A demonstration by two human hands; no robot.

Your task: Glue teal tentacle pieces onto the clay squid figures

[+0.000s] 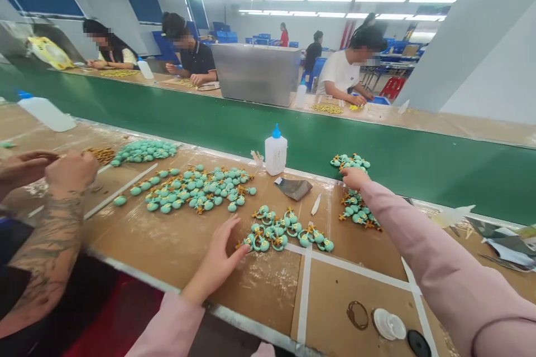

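Observation:
My left hand (220,259) rests low over the brown table, its thumb and fingers apart. Its fingertips are at the left edge of a loose pile of small mint-green rounded figures (276,231) with orange-brown, cross-like parts; some show rings. Farther right, my right hand (355,177) reaches to the edge of the green belt. A small cluster of the same figures (349,162) lies on the belt just beyond it, and another pile (359,211) lies on the table below. The right fingers are mostly hidden, so any hold is unclear.
A blue-capped white bottle (276,155) stands by the green belt (247,122). More mint figures (201,187) spread to the left, near a co-worker's tattooed arm (54,245). A grey sheet (294,188), clear cup (389,324) and black lid (419,343) lie about.

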